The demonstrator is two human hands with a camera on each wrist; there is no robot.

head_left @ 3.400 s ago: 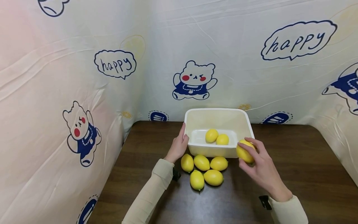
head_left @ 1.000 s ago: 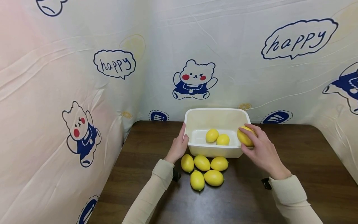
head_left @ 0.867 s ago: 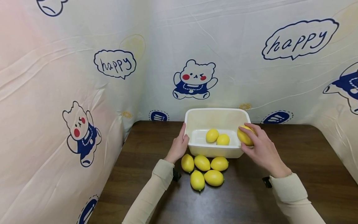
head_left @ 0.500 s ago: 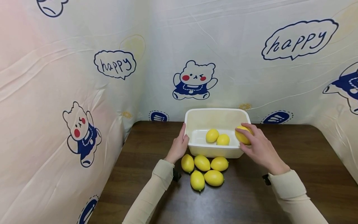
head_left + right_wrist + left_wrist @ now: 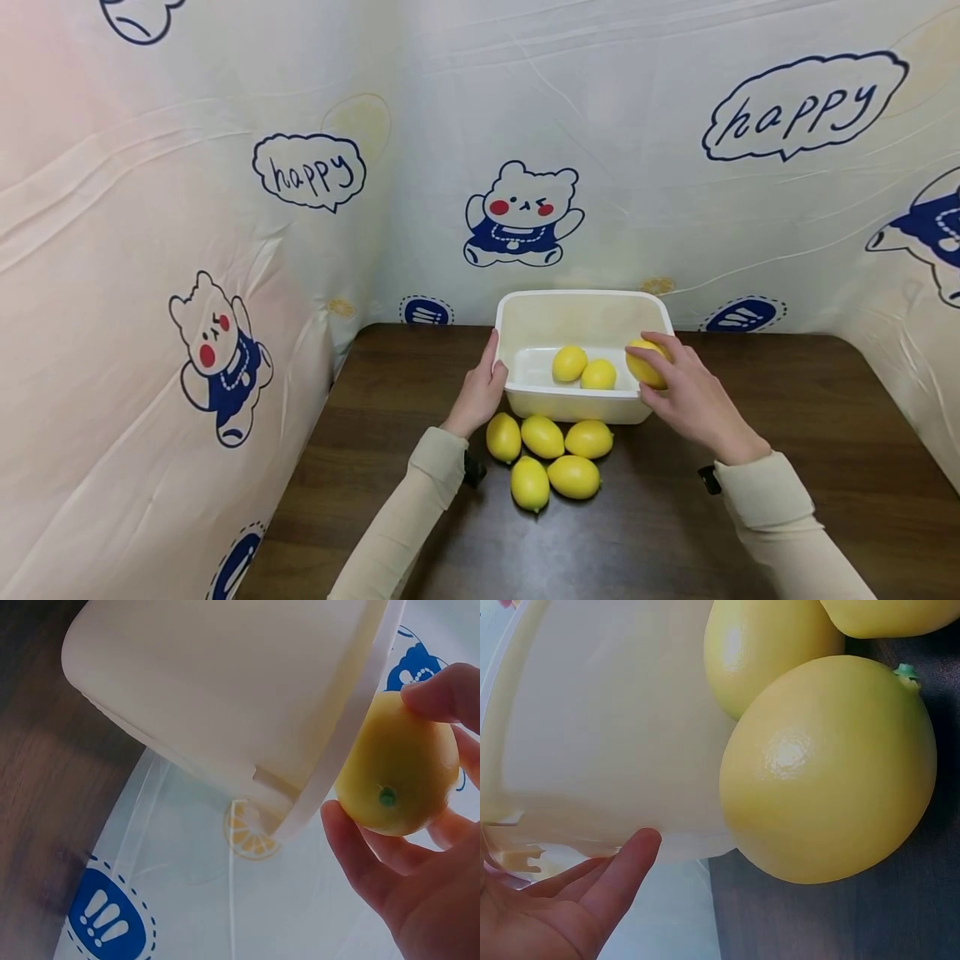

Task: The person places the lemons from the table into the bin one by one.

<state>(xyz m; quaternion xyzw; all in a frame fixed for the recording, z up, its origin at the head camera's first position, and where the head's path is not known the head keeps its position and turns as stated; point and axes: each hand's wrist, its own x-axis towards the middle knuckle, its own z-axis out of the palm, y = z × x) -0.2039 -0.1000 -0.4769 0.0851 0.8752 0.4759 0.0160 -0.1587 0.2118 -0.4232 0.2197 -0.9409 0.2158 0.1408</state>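
Holding lemon at white bin's right end

Right hand: fingers and thumb bent round lemon, by bin's right rim. Left hand: grips bin's near left corner, fingers fairly straight, thumb on near wall. "happy" readable twice on backdrop. Lemon's green stem tip faces right wrist camera; long axis foreshortened, exact tilt unclear.

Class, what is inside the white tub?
Two lemons lie on the tub's floor. Its near wall hides the front edge; the held lemon covers part of the right side.
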